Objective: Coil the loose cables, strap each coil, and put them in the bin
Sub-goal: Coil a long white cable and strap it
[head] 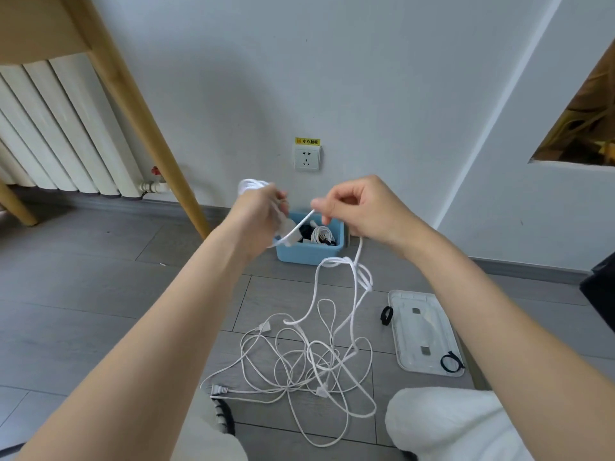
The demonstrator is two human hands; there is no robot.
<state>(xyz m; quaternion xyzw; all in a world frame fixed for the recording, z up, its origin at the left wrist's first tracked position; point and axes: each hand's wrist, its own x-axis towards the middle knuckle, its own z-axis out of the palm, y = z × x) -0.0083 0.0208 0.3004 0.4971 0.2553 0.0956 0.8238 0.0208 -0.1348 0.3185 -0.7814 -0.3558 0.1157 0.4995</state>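
My left hand [263, 211] grips a small coil of white cable [249, 186], with loops showing above the fist. My right hand [356, 207] pinches the same cable a little to the right; the strand runs between both hands and drops behind my right wrist. It falls to a loose tangle of white cables [309, 361] with plugs on the grey floor. Behind my hands, a blue bin [309, 252] stands against the wall and holds coiled cables. Two black straps lie to the right: one [386, 316] beside the clear lid, the other [451, 362] on it.
A clear plastic lid [422, 331] lies on the floor at the right. A wall socket [307, 158] sits above the bin. A wooden table leg [139, 121] slants at the left, a white radiator [60, 134] behind it. My knees [446, 424] are at the bottom.
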